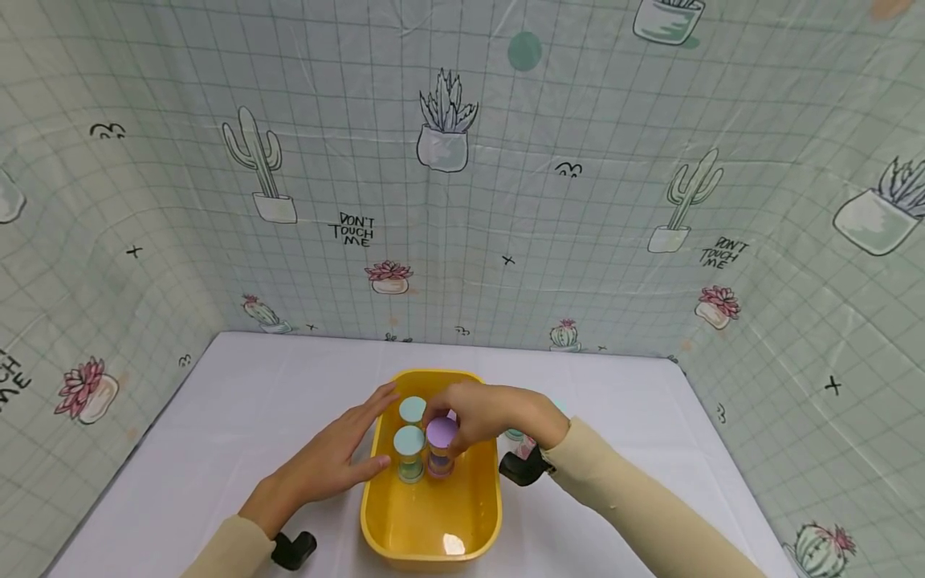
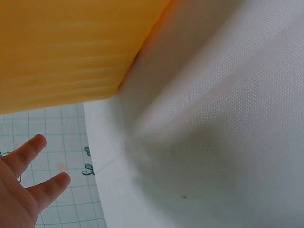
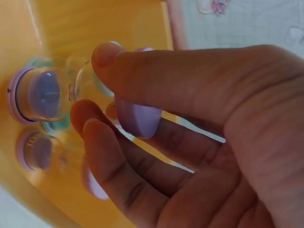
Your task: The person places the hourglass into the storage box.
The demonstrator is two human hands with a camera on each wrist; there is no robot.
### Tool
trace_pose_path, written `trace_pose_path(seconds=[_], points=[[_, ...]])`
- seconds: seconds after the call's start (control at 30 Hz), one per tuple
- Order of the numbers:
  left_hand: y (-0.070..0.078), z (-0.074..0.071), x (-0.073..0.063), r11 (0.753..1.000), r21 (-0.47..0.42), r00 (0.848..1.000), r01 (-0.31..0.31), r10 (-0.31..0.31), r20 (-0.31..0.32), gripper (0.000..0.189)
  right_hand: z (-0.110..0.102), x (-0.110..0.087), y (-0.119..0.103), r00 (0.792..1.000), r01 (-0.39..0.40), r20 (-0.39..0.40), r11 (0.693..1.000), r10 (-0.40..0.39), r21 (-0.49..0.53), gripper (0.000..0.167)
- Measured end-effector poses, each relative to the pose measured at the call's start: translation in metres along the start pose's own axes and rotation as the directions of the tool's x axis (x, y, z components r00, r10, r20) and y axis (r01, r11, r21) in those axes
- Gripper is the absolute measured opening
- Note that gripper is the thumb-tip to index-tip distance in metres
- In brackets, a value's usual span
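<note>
Right hand (image 1: pixel 486 413) pinching purple-capped timer (image 1: pixel 440 446) in yellow bin (image 1: pixel 433 530), teal-capped timers (image 1: pixel 409 453) crowding beside, left hand (image 1: pixel 325 461) flat against bin.

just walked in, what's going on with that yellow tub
A person is working at a yellow tub on a white table. The right hand pinches the purple cap of an hourglass standing in the tub beside two teal-capped ones. The left hand rests flat against the tub's side.

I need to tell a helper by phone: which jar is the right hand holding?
Find the yellow tub on the white table. Three small jars stand inside; the right hand grips the purple-capped jar, while its neighbours have pale teal caps.
</note>
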State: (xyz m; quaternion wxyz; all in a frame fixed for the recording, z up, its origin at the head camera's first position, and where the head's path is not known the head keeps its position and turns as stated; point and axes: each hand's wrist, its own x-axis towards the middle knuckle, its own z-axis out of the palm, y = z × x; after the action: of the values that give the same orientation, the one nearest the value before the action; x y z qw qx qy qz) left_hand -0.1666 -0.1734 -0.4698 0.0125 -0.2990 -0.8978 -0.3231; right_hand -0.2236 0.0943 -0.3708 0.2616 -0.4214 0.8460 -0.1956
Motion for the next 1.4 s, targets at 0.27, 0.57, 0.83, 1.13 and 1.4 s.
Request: trace_pose_path(seconds=[0.27,0.57,0.83,1.13,1.4], points=[[-0.002,0.0,0.0,1.0,0.004,1.0,-0.019,0.019,-0.007,0.08,0.019,0.009,0.008,0.997,-0.075,-0.009,0.995,0.074,-0.064,0.031],[-0.003,0.0,0.0,1.0,0.006,1.0,-0.026,0.026,-0.013,0.08,0.021,0.015,0.009,0.995,-0.094,0.021,0.988,0.097,-0.125,0.029],[-0.003,0.0,0.001,1.0,0.011,1.0,-0.02,0.02,-0.014,0.08,0.021,0.02,0.006,0.994,-0.09,0.051,0.985,0.098,-0.145,0.029],[-0.003,0.001,0.0,1.0,-0.006,1.0,-0.01,0.01,-0.011,0.08,0.019,0.022,0.003,0.995,-0.093,0.023,0.977,0.099,-0.19,0.029],[-0.002,0.0,0.001,1.0,-0.005,1.0,-0.009,0.009,-0.005,0.08,0.018,0.026,0.003,0.991,-0.128,0.011,0.971,0.133,-0.2,0.036]])
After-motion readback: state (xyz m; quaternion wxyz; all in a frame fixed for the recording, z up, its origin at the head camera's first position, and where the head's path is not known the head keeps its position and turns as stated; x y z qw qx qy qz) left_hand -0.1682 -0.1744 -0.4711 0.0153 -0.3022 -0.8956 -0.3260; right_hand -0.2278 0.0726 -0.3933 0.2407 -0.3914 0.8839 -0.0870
